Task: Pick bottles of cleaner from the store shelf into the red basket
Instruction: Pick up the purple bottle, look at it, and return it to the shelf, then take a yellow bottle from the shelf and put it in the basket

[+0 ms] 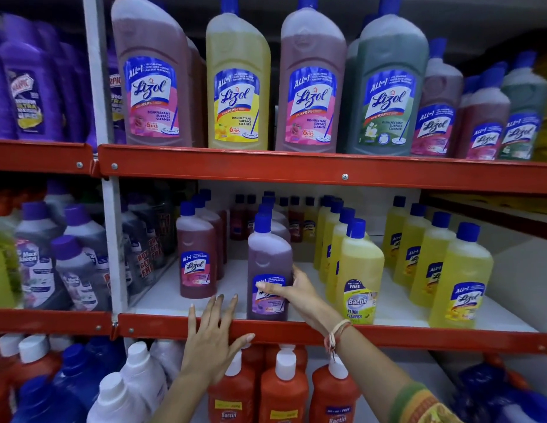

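The left hand [209,340] lies flat and open on the red shelf edge [296,331], holding nothing. Just past it, the right hand [296,293] wraps around the purple Lizol bottle [267,270], thumb across the label, fingers behind. The bottle stands at the front of the middle shelf. It looks full, so probably heavy, and its smooth plastic may be slippery. Holding the wide middle seems best. Yellow bottles [458,276] stand beside it. Big Lizol bottles [309,83] fill the shelf above. The red basket is not seen.
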